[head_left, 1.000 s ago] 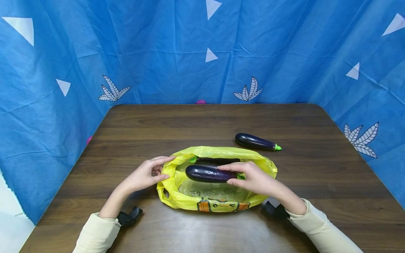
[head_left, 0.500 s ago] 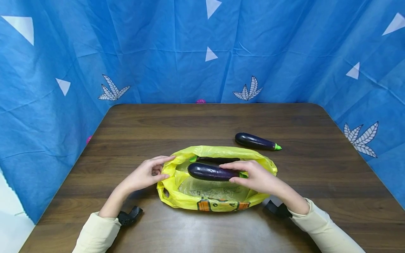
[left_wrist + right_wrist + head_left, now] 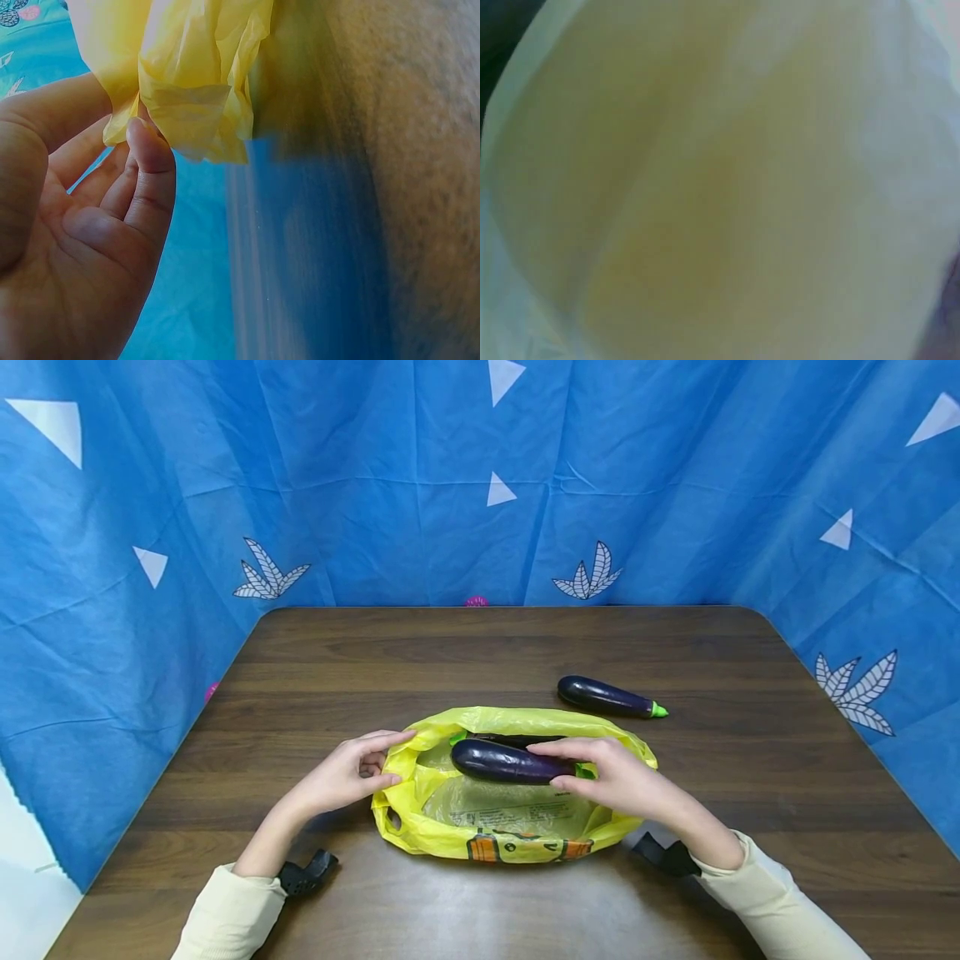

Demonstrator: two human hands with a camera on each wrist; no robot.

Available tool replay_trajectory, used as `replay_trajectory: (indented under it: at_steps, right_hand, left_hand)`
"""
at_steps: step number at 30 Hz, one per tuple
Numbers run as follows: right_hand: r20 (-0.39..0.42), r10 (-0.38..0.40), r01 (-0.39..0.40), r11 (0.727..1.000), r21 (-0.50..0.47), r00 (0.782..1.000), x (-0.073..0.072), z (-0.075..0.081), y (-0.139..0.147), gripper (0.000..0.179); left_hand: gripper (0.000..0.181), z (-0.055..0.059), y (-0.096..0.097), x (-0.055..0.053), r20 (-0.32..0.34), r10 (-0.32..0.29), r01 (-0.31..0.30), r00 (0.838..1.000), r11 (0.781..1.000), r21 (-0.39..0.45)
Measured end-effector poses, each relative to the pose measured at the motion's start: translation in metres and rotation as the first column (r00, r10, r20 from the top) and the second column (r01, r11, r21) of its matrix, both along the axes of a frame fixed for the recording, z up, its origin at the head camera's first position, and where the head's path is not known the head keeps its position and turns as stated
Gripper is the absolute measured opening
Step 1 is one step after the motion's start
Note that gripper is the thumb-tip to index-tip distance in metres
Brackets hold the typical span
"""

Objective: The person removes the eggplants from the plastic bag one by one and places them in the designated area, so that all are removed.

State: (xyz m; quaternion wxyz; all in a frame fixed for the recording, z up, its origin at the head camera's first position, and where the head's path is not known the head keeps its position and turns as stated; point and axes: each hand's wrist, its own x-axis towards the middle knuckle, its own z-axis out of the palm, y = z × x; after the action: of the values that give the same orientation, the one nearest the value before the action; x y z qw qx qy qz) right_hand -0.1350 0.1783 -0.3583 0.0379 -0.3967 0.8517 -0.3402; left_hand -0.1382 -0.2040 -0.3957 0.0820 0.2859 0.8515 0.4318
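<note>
A yellow plastic bag (image 3: 450, 839) stands wide at its mouth on the table, orange print along its near side. My left hand (image 3: 341, 777) pinches the bag's left rim; the left wrist view shows the thumb and fingers on the yellow plastic (image 3: 191, 97). Over the bag's mouth, my right hand (image 3: 611, 779) grips a dark purple eggplant (image 3: 506, 762) near its green stem end, blunt end pointing left. Behind it another eggplant (image 3: 517, 740) lies inside the bag, mostly hidden, its green tip at the left. Blurred yellow bag film fills the right wrist view.
A third eggplant (image 3: 606, 697) lies on the brown wooden table (image 3: 360, 660) just behind the bag's right side, green stem to the right. A blue patterned cloth (image 3: 420, 527) hangs around the back and sides. Black wrist mounts (image 3: 307, 872) sit under both forearms.
My right hand has shifted the held eggplant slightly right and away from me, over the eggplant in the bag. The left hand stays on the rim.
</note>
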Motion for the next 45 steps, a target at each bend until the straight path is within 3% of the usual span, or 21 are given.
replay_trajectory:
  at_steps: [17,33,45]
  right_hand:
    - [-0.107,-0.019,0.015,0.999,-0.038,0.994,-0.004,0.014,0.009,0.044]
    - [-0.065,-0.111,0.109,0.994,-0.025,0.992,-0.010,0.027,0.025,0.045]
    - [-0.002,-0.142,0.142,0.987,-0.082,0.990,-0.021,0.028,0.039,0.044]
  left_hand:
    - [0.058,0.002,0.001,0.000,-0.023,0.002,-0.002,1.000,1.000,-0.009]
    - [0.058,0.003,0.002,0.002,-0.013,0.005,-0.005,1.000,1.000,-0.016]
    - [0.057,-0.001,0.000,0.001,-0.007,0.003,-0.003,1.000,1.000,-0.011]
